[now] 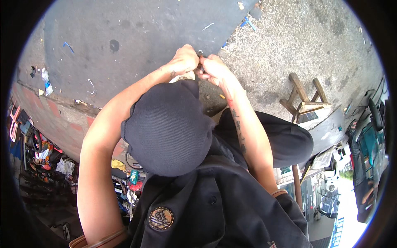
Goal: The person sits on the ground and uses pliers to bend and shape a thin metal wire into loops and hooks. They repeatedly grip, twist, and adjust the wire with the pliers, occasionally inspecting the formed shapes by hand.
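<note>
landmark: wooden stool point(304, 101). small dark thing point(201, 66), kind unreadable at this size, sits between the two hands, left of the stool and slightly farther from the wearer's body. its long axis appears to run roughly away from the body, far end pointing outward, a pale curl point(200, 52) just past that end. right hand point(214, 69): on the stool side; thumb and fingers closed in a pinch on the thing, little gap visible. left hand point(186, 60): farther left of the stool, just beside the right, fingers curled inward; fingertips hidden, so cannot tell whether it grasps the thing. dark sheet point(124, 37) lies on the ground, well left of the stool.
</note>
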### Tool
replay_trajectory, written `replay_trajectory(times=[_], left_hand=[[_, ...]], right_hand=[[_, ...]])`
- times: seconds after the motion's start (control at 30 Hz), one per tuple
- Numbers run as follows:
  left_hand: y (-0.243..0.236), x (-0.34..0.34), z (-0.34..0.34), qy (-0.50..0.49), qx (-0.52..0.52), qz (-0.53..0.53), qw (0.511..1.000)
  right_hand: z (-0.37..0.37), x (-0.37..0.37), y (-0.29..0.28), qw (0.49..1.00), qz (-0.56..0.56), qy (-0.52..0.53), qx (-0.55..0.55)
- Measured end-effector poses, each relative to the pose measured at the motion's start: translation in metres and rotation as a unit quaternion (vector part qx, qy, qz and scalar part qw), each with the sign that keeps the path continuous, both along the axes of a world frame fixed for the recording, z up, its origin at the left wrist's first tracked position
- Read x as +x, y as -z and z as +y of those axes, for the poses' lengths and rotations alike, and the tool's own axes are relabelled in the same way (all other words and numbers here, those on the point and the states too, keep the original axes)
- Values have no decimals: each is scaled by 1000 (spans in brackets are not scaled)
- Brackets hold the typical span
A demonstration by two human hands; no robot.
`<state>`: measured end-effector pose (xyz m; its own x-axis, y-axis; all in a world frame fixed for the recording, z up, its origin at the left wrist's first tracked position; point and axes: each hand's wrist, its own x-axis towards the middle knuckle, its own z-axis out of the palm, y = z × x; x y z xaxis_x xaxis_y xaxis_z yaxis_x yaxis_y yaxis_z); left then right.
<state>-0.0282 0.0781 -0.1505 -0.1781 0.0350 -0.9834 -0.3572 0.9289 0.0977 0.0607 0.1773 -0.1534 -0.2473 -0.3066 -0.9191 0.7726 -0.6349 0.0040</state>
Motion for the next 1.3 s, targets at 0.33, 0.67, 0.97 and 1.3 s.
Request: replay_trajectory(times=[0.33, 0.67, 0.97, 1.3], left_hand=[[-8, 2, 1, 44, 49, 44, 997], [2, 5, 12, 79, -33, 36, 996], [26, 24, 19, 102, -37, 68, 992], [0, 9, 18, 137, 24, 18, 990]], right_hand=[[17, 10, 10, 998, 23, -49, -26], [28, 26, 26, 992, 98, -59, -44], [15, -8, 16, 916, 76, -371, 134], [32, -30, 4, 804, 148, -556, 148]])
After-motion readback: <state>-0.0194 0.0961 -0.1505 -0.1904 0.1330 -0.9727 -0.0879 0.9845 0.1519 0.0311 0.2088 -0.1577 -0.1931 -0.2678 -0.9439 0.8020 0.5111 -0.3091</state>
